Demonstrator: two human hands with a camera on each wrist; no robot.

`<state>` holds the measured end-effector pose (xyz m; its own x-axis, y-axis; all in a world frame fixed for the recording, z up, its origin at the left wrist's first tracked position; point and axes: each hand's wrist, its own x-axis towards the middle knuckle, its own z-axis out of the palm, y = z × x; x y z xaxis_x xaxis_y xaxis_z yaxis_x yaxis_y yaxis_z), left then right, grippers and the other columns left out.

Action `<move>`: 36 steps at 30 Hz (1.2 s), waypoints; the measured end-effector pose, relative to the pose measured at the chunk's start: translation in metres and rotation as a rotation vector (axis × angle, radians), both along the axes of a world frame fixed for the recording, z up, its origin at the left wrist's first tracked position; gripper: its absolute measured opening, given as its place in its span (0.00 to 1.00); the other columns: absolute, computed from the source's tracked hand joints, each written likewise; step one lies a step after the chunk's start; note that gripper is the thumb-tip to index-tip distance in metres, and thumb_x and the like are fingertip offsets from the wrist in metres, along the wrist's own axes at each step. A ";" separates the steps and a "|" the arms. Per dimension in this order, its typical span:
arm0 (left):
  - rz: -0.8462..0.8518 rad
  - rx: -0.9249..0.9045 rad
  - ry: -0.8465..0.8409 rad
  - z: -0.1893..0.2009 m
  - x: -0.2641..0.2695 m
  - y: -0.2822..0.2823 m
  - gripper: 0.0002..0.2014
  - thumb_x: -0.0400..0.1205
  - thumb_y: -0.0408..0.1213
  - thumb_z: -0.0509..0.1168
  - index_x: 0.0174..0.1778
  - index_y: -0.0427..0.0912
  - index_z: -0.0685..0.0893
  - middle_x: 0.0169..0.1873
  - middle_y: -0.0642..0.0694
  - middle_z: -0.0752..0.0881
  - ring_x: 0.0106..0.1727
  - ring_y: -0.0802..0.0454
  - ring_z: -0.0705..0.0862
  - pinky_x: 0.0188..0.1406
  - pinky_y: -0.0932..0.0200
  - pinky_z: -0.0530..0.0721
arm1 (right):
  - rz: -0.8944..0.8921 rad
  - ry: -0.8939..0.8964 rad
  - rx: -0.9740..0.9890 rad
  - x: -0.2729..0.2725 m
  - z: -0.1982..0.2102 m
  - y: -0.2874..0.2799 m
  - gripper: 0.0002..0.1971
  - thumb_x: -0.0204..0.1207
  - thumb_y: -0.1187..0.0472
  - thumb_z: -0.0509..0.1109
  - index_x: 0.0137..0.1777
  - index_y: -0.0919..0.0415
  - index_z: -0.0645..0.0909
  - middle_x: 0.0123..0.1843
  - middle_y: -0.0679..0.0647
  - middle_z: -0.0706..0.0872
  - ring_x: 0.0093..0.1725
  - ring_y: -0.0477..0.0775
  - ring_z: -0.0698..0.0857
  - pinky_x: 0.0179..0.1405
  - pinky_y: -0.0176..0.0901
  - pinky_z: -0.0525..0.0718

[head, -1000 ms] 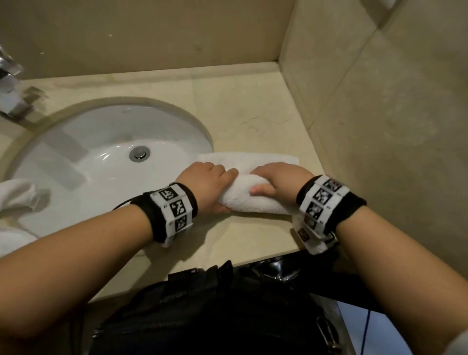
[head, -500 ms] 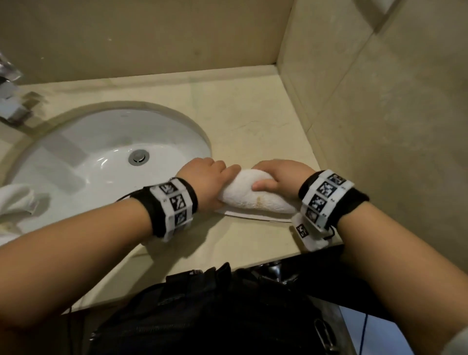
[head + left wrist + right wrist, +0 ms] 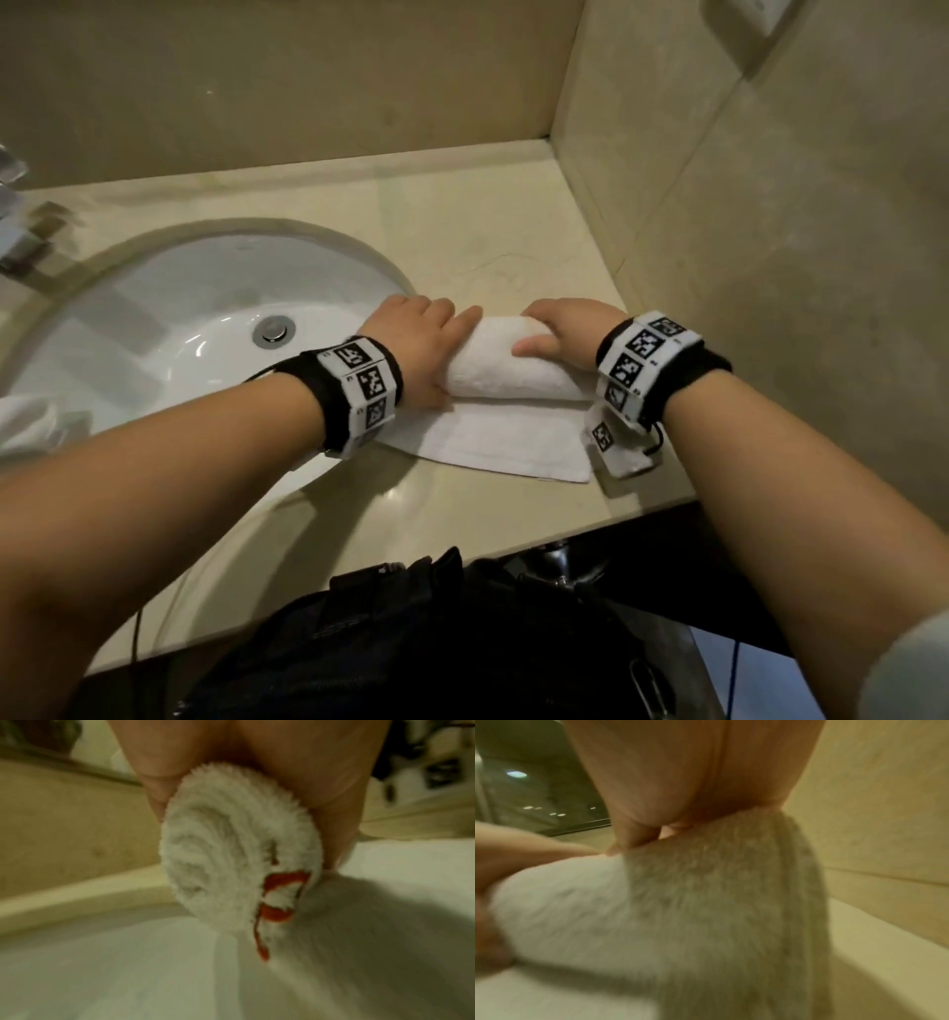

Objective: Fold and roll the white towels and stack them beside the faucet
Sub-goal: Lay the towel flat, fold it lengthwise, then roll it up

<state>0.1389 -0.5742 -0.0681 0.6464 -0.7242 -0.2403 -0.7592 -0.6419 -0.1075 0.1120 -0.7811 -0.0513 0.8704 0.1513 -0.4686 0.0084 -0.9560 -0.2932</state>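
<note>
A white towel (image 3: 513, 367) lies on the beige counter (image 3: 488, 231) right of the sink, rolled into a thick cylinder. Its flat tail (image 3: 493, 442) spreads toward me. My left hand (image 3: 416, 339) grips the roll's left end, fingers over the top and thumb below. My right hand (image 3: 565, 329) grips the right end, thumb on the near side. The left wrist view shows the spiral end of the towel (image 3: 231, 852) with a red stitched mark (image 3: 280, 896). The right wrist view shows the towel (image 3: 680, 912) under my right hand (image 3: 680, 780). The faucet (image 3: 20, 231) stands at far left.
The white sink basin (image 3: 154, 308) lies left of the roll. Another white towel (image 3: 31, 426) is bunched at the left edge. Tiled walls (image 3: 770, 257) close the counter at the back and right. A black bag (image 3: 411, 642) hangs below the counter's front edge.
The flat part lay beyond the roll a second ago; now the roll sits farther from me and a flat tail lies on its near side. Both hands stayed on the roll's ends.
</note>
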 end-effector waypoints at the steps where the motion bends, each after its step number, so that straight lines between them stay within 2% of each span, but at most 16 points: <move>1: 0.030 0.000 0.045 -0.002 0.005 -0.003 0.47 0.65 0.65 0.67 0.75 0.49 0.56 0.62 0.43 0.78 0.60 0.41 0.79 0.60 0.47 0.78 | 0.025 -0.084 -0.086 0.000 -0.001 0.001 0.25 0.75 0.38 0.60 0.64 0.55 0.74 0.60 0.57 0.83 0.57 0.60 0.81 0.53 0.48 0.75; 4: 0.123 -0.056 0.244 0.001 0.023 -0.004 0.37 0.59 0.65 0.66 0.62 0.57 0.67 0.43 0.51 0.85 0.43 0.45 0.83 0.43 0.51 0.84 | 0.127 -0.273 -0.238 -0.017 -0.012 0.001 0.37 0.67 0.31 0.63 0.71 0.54 0.67 0.66 0.56 0.78 0.62 0.60 0.77 0.61 0.54 0.71; 6: 0.156 -0.046 0.430 -0.002 0.027 0.000 0.37 0.54 0.68 0.64 0.60 0.61 0.68 0.35 0.58 0.82 0.39 0.51 0.83 0.41 0.55 0.84 | 0.168 -0.286 -0.236 -0.030 -0.021 0.000 0.47 0.60 0.31 0.69 0.76 0.54 0.61 0.70 0.55 0.75 0.67 0.59 0.74 0.68 0.54 0.67; 8: 0.192 -0.057 0.609 -0.002 0.030 0.003 0.41 0.53 0.69 0.66 0.63 0.61 0.67 0.40 0.60 0.83 0.42 0.54 0.85 0.44 0.56 0.85 | 0.163 -0.286 -0.189 -0.025 -0.023 -0.001 0.40 0.59 0.34 0.72 0.70 0.50 0.68 0.63 0.53 0.80 0.62 0.58 0.79 0.63 0.51 0.73; 10: 0.228 -0.107 0.643 0.000 0.032 0.006 0.44 0.53 0.73 0.66 0.65 0.61 0.67 0.50 0.58 0.84 0.48 0.52 0.86 0.50 0.51 0.86 | 0.158 -0.197 -0.119 -0.007 -0.018 -0.001 0.30 0.60 0.35 0.72 0.60 0.48 0.76 0.54 0.51 0.84 0.53 0.58 0.83 0.52 0.50 0.80; 14: 0.076 -0.147 0.248 -0.003 0.022 0.025 0.53 0.55 0.78 0.59 0.74 0.56 0.56 0.63 0.48 0.78 0.61 0.46 0.79 0.60 0.49 0.78 | 0.117 0.104 0.007 0.022 -0.011 -0.009 0.28 0.62 0.37 0.74 0.59 0.49 0.77 0.56 0.50 0.85 0.52 0.55 0.83 0.52 0.46 0.79; 16: 0.053 -0.144 0.232 -0.005 0.019 0.032 0.52 0.60 0.72 0.64 0.76 0.56 0.52 0.65 0.45 0.77 0.61 0.44 0.78 0.61 0.49 0.78 | 0.114 0.122 0.018 0.028 -0.012 -0.010 0.28 0.62 0.37 0.74 0.59 0.51 0.77 0.56 0.51 0.85 0.53 0.55 0.83 0.53 0.46 0.79; 19: 0.163 -0.254 0.388 -0.003 0.030 0.027 0.41 0.63 0.60 0.71 0.71 0.58 0.62 0.55 0.49 0.84 0.47 0.52 0.86 0.50 0.56 0.83 | 0.131 -0.115 -0.112 0.017 -0.014 -0.009 0.35 0.60 0.29 0.67 0.61 0.51 0.75 0.55 0.53 0.83 0.53 0.58 0.82 0.51 0.48 0.78; 22: 0.303 -0.292 0.706 -0.004 0.047 0.028 0.36 0.63 0.56 0.75 0.66 0.60 0.68 0.47 0.54 0.87 0.27 0.62 0.88 0.30 0.69 0.82 | 0.181 -0.334 -0.215 -0.014 -0.020 -0.011 0.50 0.54 0.27 0.67 0.74 0.52 0.63 0.68 0.55 0.77 0.65 0.59 0.77 0.66 0.52 0.72; 24: 0.340 -0.272 0.838 -0.007 0.051 0.032 0.36 0.63 0.54 0.77 0.65 0.60 0.69 0.47 0.55 0.87 0.27 0.62 0.88 0.25 0.75 0.79 | 0.182 -0.318 -0.201 -0.028 -0.021 -0.010 0.50 0.57 0.33 0.72 0.77 0.53 0.59 0.71 0.55 0.74 0.68 0.58 0.74 0.70 0.50 0.68; 25: 0.358 -0.275 0.858 -0.007 0.050 0.033 0.36 0.63 0.55 0.77 0.65 0.59 0.69 0.49 0.55 0.86 0.28 0.62 0.88 0.26 0.76 0.79 | 0.170 -0.305 -0.177 -0.027 -0.020 -0.008 0.45 0.59 0.37 0.72 0.75 0.53 0.62 0.68 0.56 0.76 0.65 0.58 0.76 0.67 0.50 0.69; 27: 0.338 -0.303 0.748 -0.003 0.044 0.036 0.41 0.61 0.60 0.76 0.69 0.57 0.67 0.58 0.53 0.83 0.44 0.59 0.89 0.40 0.72 0.83 | 0.146 -0.235 -0.125 -0.012 -0.011 -0.002 0.33 0.61 0.41 0.70 0.66 0.54 0.72 0.57 0.56 0.83 0.56 0.60 0.82 0.58 0.50 0.79; 29: 0.152 -0.255 0.411 -0.005 0.038 0.039 0.50 0.59 0.68 0.71 0.75 0.55 0.60 0.66 0.50 0.77 0.62 0.49 0.81 0.59 0.57 0.79 | 0.163 -0.075 -0.151 0.008 0.000 0.002 0.26 0.63 0.42 0.70 0.58 0.55 0.78 0.52 0.56 0.86 0.50 0.62 0.85 0.51 0.53 0.84; 30: 0.046 -0.207 0.258 -0.006 0.035 0.039 0.53 0.58 0.71 0.69 0.76 0.54 0.56 0.67 0.48 0.76 0.64 0.46 0.78 0.62 0.52 0.76 | 0.175 -0.009 -0.182 0.016 0.003 0.001 0.26 0.64 0.42 0.72 0.59 0.55 0.78 0.53 0.56 0.87 0.51 0.61 0.86 0.52 0.53 0.84; 33: -0.004 -0.081 0.134 -0.009 0.032 0.041 0.57 0.59 0.69 0.69 0.78 0.56 0.45 0.67 0.44 0.74 0.64 0.43 0.76 0.63 0.49 0.75 | 0.196 0.040 -0.137 0.031 0.004 -0.003 0.29 0.65 0.43 0.74 0.64 0.55 0.76 0.60 0.56 0.85 0.57 0.60 0.84 0.57 0.51 0.81; 36: 0.075 -0.119 0.229 -0.010 0.041 0.037 0.55 0.59 0.62 0.73 0.77 0.57 0.49 0.63 0.43 0.78 0.59 0.42 0.80 0.56 0.50 0.80 | 0.131 -0.067 -0.110 0.026 -0.007 -0.012 0.35 0.62 0.38 0.74 0.66 0.54 0.72 0.62 0.56 0.81 0.60 0.60 0.80 0.58 0.50 0.78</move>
<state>0.1797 -0.5377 -0.0779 0.6380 -0.7081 -0.3026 -0.7046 -0.6953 0.1415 0.1382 -0.7927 -0.0582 0.8763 0.2169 -0.4302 0.1512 -0.9716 -0.1819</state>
